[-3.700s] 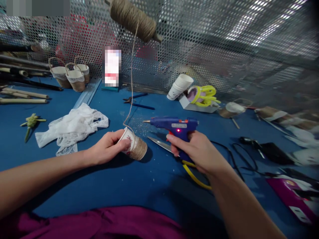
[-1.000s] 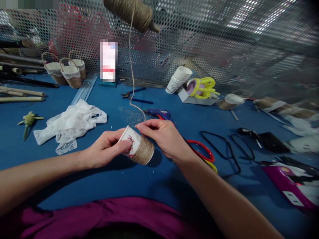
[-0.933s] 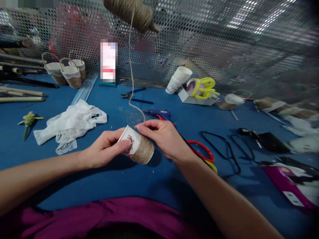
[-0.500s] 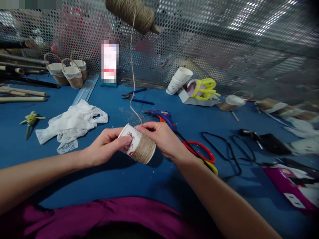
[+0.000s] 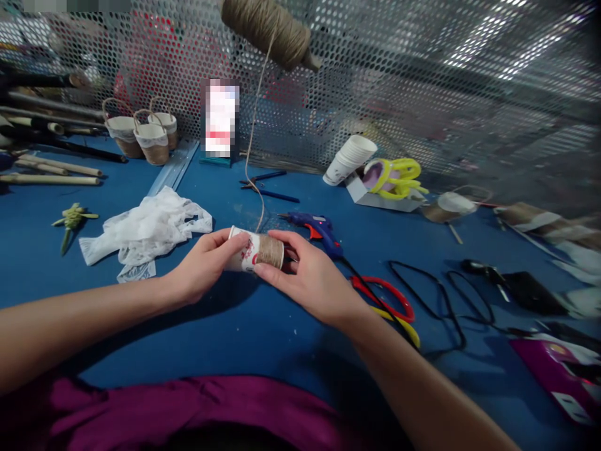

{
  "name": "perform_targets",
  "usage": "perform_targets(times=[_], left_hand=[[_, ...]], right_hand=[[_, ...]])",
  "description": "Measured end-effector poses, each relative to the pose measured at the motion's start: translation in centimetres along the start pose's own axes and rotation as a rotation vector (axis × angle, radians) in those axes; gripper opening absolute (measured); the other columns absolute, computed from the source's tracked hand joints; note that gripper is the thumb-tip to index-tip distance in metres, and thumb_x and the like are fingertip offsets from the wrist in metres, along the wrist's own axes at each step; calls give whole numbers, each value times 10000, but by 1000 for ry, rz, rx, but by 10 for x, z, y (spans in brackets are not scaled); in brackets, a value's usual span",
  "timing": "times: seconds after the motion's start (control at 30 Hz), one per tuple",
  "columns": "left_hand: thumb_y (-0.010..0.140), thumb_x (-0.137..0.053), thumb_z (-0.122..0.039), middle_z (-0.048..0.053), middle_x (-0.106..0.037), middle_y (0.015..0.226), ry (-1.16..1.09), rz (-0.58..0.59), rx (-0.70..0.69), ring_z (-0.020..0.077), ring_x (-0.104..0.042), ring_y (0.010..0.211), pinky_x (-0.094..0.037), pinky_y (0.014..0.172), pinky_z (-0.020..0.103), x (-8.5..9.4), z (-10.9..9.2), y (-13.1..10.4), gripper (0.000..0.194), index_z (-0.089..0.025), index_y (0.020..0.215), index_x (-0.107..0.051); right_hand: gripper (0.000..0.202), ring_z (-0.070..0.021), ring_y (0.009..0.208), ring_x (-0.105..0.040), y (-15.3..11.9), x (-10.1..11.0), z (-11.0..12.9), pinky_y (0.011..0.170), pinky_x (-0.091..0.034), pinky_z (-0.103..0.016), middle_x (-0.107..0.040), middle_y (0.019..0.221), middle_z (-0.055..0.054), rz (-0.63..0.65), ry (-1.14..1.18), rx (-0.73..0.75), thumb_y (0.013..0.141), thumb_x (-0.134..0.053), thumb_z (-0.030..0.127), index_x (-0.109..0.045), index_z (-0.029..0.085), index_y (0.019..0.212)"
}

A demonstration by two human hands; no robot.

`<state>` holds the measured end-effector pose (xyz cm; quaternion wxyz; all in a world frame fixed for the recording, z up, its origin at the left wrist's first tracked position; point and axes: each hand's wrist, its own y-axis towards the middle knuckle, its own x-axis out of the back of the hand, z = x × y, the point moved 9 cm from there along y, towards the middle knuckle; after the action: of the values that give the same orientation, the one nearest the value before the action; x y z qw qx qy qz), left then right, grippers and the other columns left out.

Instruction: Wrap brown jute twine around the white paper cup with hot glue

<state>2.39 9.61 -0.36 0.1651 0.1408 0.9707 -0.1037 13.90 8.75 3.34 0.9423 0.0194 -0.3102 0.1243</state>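
A paper cup [image 5: 250, 250] with a red print lies on its side between my hands, its base half wrapped in brown twine. My left hand [image 5: 204, 260] grips the cup's white rim end, thumb on top. Around the twine-wrapped end, my right hand [image 5: 310, 272] holds with its thumb in front and fingers behind. A strand of twine [image 5: 253, 131] runs down from the large spool [image 5: 267, 31] to the back of the cup. Just behind my right hand lies a blue glue gun [image 5: 317, 230].
White lace [image 5: 148, 228] lies at left, with three twine-wrapped baskets [image 5: 153, 147] behind. Pliers [image 5: 272, 191], stacked cups [image 5: 350, 160] and a box with yellow-handled scissors [image 5: 399, 178] stand farther back. Red-handled scissors [image 5: 385, 297] and black cords [image 5: 436, 294] lie at right.
The cup has turned to lie more level. My right hand has moved from pinching the twine at the cup's top to holding round its wrapped end. The whole view has shifted slightly.
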Motion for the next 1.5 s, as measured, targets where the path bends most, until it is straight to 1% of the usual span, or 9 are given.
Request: perform_targets(times=[0.3, 0.6, 0.7, 0.83, 0.97, 1.1, 1.17, 1.3, 1.5], left_hand=[[795, -524, -307, -12, -567, 695, 131, 41, -121, 79, -472, 611, -374, 592, 187, -4, -10, -3, 193, -131, 775, -600], [829, -473, -281, 41, -605, 830, 367, 178, -369, 129, -525, 752, -419, 700, 227, -15, -31, -14, 213, -130, 873, -616], [812, -501, -283, 55, -626, 886, 392, 219, -302, 145, -546, 806, -418, 754, 240, -17, -26, -13, 221, -132, 901, -635], [757, -577, -297, 37, -649, 826, 147, 188, -114, 131, -569, 741, -434, 719, 240, -12, -14, -6, 227, -142, 913, -631], [678, -650, -217, 11, -640, 733, -4, 166, 33, 97, -555, 639, -430, 639, 204, -12, -4, -2, 147, -135, 800, -637], [655, -660, -180, -1, -634, 723, 18, 154, 49, 93, -551, 642, -430, 642, 199, -11, -1, -2, 118, -135, 759, -627], [665, -648, -187, 5, -635, 744, 67, 165, 21, 101, -552, 660, -432, 653, 209, -11, -1, -2, 133, -134, 785, -625], [706, -605, -204, 37, -648, 805, 203, 274, -41, 131, -562, 733, -426, 717, 242, -17, 0, -2, 185, -126, 873, -626], [731, -577, -235, 55, -641, 803, 347, 362, -84, 130, -544, 684, -422, 693, 249, -19, 9, 0, 232, -107, 916, -632]], right_hand=[[431, -207, 894, -597, 1, -2, -1, 809, -480, -394, -596, 1013, -90, -24, 97, -6, 688, -629, 351, -464, 177, 1046], [367, -179, 937, -589, -1, 12, 0, 828, -478, -354, -598, 1066, -102, 100, 331, -70, 774, -528, 382, -483, 163, 1065], [356, -189, 932, -594, -4, 14, -5, 835, -479, -371, -614, 1028, -82, 60, 334, -31, 741, -579, 359, -490, 186, 1040], [418, -207, 993, -555, -11, 18, -5, 877, -455, -405, -538, 1125, -87, -82, 192, 139, 688, -652, 324, -481, 215, 1053], [409, -206, 1011, -528, -17, 10, -6, 860, -467, -386, -498, 1132, -93, -113, 75, 240, 708, -633, 337, -476, 221, 1067], [413, -215, 1045, -508, -19, 10, 0, 871, -454, -381, -495, 1145, -94, -118, 10, 294, 718, -623, 333, -477, 218, 1086], [293, -201, 1039, -513, -22, 21, 6, 884, -440, -372, -521, 1123, -83, -194, 9, 338, 768, -565, 297, -510, 214, 1043], [122, -161, 811, -587, -21, 45, -4, 774, -480, -344, -613, 843, -45, -367, 5, 213, 820, -482, 279, -569, 194, 828], [225, -141, 646, -587, -7, 56, -38, 657, -493, -316, -634, 717, -45, -332, 54, -17, 764, -540, 377, -583, 156, 776]])
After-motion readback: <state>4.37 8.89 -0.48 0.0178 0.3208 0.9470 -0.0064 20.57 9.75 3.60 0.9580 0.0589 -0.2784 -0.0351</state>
